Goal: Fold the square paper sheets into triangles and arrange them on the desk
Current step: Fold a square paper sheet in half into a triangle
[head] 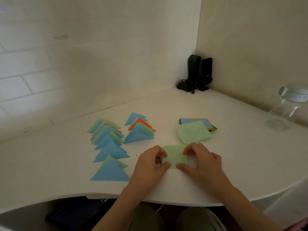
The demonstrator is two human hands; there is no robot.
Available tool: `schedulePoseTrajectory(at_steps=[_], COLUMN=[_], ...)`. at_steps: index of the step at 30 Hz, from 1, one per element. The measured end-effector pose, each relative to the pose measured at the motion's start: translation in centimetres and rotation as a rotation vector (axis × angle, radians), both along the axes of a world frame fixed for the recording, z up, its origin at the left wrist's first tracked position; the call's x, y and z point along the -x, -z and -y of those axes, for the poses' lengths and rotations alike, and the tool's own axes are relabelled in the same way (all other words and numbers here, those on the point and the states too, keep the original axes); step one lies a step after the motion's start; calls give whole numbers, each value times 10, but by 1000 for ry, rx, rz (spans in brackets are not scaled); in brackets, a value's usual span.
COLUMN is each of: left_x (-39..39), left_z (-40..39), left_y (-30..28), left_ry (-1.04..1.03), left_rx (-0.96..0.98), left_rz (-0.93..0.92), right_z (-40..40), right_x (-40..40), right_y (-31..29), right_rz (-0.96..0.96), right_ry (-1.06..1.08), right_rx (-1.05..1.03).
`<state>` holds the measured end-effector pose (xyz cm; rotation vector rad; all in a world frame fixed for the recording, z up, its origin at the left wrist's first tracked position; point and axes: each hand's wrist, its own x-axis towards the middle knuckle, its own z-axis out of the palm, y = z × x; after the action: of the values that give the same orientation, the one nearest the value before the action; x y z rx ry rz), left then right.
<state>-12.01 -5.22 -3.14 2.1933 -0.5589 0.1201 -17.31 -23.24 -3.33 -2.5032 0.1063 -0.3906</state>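
A light green paper sheet [175, 155] lies on the white desk [216, 172] near its front edge. My left hand [148, 165] pinches its left side with thumb and fingers. My right hand [201, 160] pinches its right side the same way. Behind it a stack of square sheets [195, 130] has a light green sheet on top, with blue, orange and dark green sheets under it. Left of my hands, folded blue and green triangles [108, 147] overlap in a long row. A second, shorter row of triangles [139, 129], blue, green and orange, lies further back.
Two black speakers [199, 72] with a cable stand in the far corner against the walls. A clear glass jar [286, 107] with a white lid stands at the right. The desk's curved front edge runs just under my wrists.
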Motion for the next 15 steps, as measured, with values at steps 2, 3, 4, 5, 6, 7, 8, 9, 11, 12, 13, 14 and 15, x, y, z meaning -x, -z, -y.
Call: schedulePoseTrajectory(at_steps=[2,3,4,5,6,7,8,9,11,12,13,14,15], left_x=[-2,-4,-5,-6,-6,-5,-4,-3,-1,0,0,0,0], left_z=[-3,-5,-7,-9,-11,-12,-13,-13,-11,-9,-7,-5,-5], left_y=[0,0,0,0,-2,-3,-4,-5,-6,-5,-4,-4,-4], left_ry=[16,22,27,33,40,48,58,70,104,129,152,170,183], left_rx=[11,11,14,21,24,26,26,23,-11,-44,-88,-141,-193], left_rz=[-20,-24,-31,-41,-49,-53,-51,-42,-10,7,27,53,86], right_z=[3,4,5,6,7,8,8,8,9,11,14,18,21], right_x=[0,0,1,1,1,1,1,2,2,3,2,1,0], right_y=[-3,-4,-6,-7,-7,-7,-8,-7,-6,-7,-9,-10,-10], right_rz=[-27,-41,-52,-56,-59,-65,-71,-76,-55,-39,-27,-26,-25], right_ry=[-37,-57,-76,-90,-102,-111,-117,-123,-131,-138,-148,-162,-183], right_rx=[-56,-83,-106,-122,-127,-130,-133,-139,-177,-221,-268,-294,-279])
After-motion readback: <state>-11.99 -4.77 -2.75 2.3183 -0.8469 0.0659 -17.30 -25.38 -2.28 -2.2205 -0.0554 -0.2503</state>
